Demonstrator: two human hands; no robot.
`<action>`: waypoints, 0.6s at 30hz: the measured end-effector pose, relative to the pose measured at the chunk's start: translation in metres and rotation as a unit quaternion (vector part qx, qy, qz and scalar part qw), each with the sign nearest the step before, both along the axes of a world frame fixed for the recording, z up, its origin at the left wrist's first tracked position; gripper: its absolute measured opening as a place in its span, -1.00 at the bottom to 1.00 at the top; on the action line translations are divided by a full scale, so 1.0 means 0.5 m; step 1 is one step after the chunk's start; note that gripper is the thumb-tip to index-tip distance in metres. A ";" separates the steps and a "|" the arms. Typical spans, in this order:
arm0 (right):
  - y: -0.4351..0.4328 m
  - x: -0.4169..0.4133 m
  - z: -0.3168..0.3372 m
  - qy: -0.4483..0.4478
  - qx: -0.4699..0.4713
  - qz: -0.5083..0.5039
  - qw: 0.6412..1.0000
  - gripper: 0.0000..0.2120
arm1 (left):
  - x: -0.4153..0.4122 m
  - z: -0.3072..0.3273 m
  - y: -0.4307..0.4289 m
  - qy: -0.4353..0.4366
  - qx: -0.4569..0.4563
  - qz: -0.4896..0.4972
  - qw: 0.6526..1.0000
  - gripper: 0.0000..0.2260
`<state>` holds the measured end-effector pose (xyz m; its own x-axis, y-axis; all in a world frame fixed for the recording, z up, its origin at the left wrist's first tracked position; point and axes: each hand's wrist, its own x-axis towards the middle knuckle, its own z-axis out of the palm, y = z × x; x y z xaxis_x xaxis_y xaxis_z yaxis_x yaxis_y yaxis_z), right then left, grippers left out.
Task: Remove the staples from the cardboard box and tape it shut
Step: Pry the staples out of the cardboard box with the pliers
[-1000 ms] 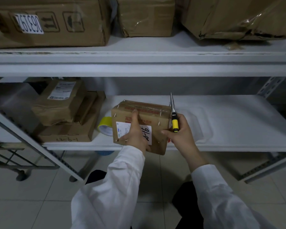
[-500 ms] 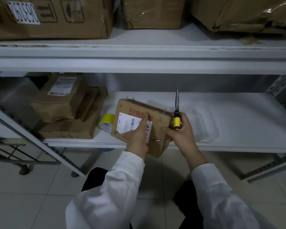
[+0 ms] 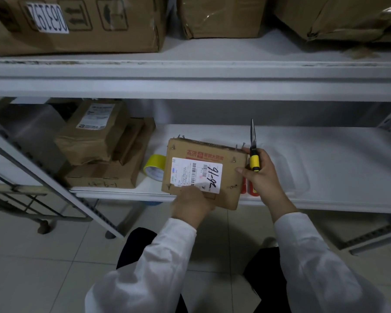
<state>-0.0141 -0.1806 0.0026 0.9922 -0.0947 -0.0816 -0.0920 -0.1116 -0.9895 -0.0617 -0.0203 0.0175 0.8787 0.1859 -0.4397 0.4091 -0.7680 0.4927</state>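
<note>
You hold the cardboard box point(image 3: 203, 175) at the front edge of the lower shelf point(image 3: 325, 159), tilted so its labelled face turns up toward you; that likely puts the staples point(image 3: 234, 159) scattered over that face, and those standing up along its far edge, where you can see and reach them. Your left hand point(image 3: 191, 205) is closed on the box's near edge, steadying it. Your right hand point(image 3: 261, 177) braces the box's right side with its thumb while its fingers wrap the yellow-handled pliers point(image 3: 253, 152), tips pointing up and away, parked clear of the box rather than working a staple. The tape roll point(image 3: 154, 167) waits on the shelf just left of the box, partly hidden behind it. The box's underside and far face are out of sight, so you cannot tell how many staples remain there. Something red shows below your right hand; what it is cannot be made out.
</note>
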 end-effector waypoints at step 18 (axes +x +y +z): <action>-0.040 -0.022 0.024 -0.114 -0.257 -0.045 0.959 -0.46 | 0.102 -0.015 0.010 -0.236 0.375 -0.368 0.817 0.23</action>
